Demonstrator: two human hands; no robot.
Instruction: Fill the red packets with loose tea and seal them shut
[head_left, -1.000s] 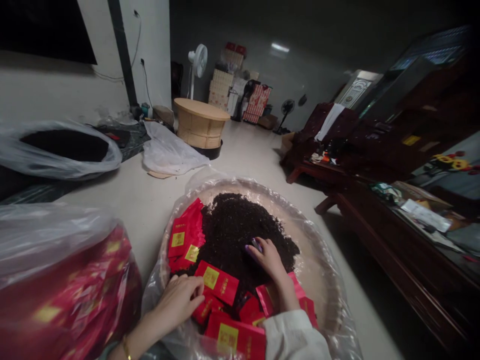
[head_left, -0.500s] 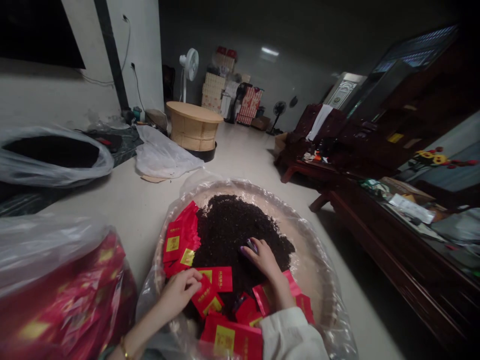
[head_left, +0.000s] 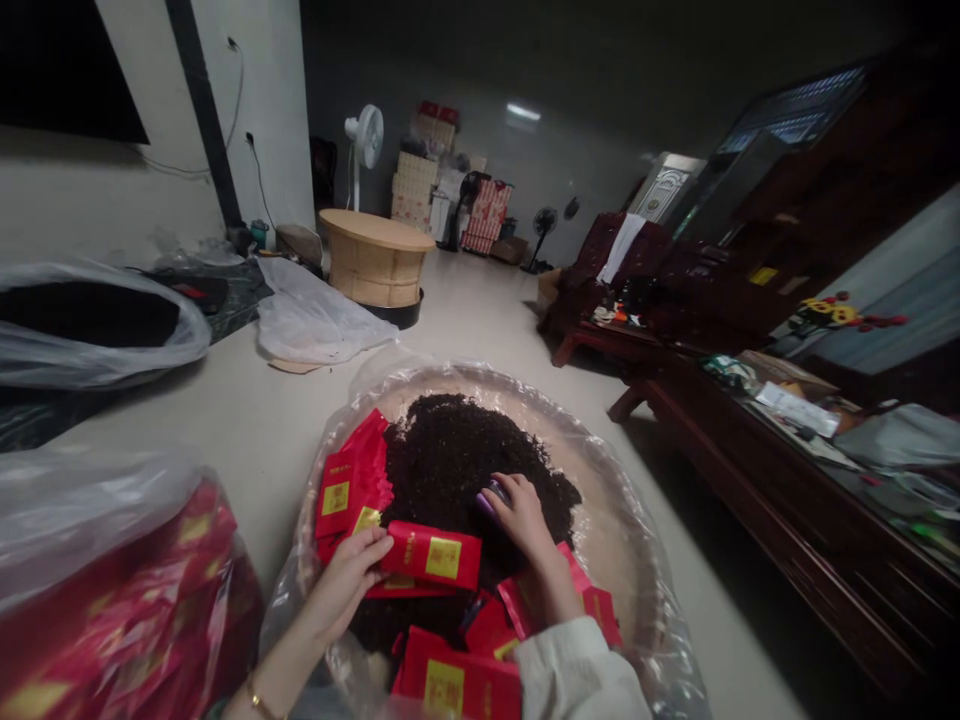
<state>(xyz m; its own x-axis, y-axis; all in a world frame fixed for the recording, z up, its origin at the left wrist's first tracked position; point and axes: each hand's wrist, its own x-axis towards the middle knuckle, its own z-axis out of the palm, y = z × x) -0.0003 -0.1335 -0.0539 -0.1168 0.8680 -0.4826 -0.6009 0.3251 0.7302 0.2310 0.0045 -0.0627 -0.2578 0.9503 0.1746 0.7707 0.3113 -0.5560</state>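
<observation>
Between the thumb and fingers of my left hand [head_left: 351, 578] is the end of a red packet [head_left: 435, 556] with a gold label. It stretches out to the right above other red packets. My right hand [head_left: 521, 512] rests at the heap of dark loose leaves [head_left: 457, 450], fingers curled round a small purple object [head_left: 487, 507], mostly hidden by the hand. More red packets [head_left: 341, 495] lie along the heap's left side. Another large red packet [head_left: 457, 685] lies in front, near my right sleeve. All sit in a wide round tray [head_left: 626, 560] lined with clear plastic.
A clear bag of red packets [head_left: 142, 610] stands at the lower left. Behind it is an open plastic bag with dark contents [head_left: 82, 315]. A dark wooden table [head_left: 735, 480] runs along the right. Farther off stand a round woven stand [head_left: 379, 262] and a white fan [head_left: 367, 138].
The red packet in my left hand has been raised and turned from slanting downward to lying nearly level. My right hand stays at the leaves with the purple object. The view has shifted slightly.
</observation>
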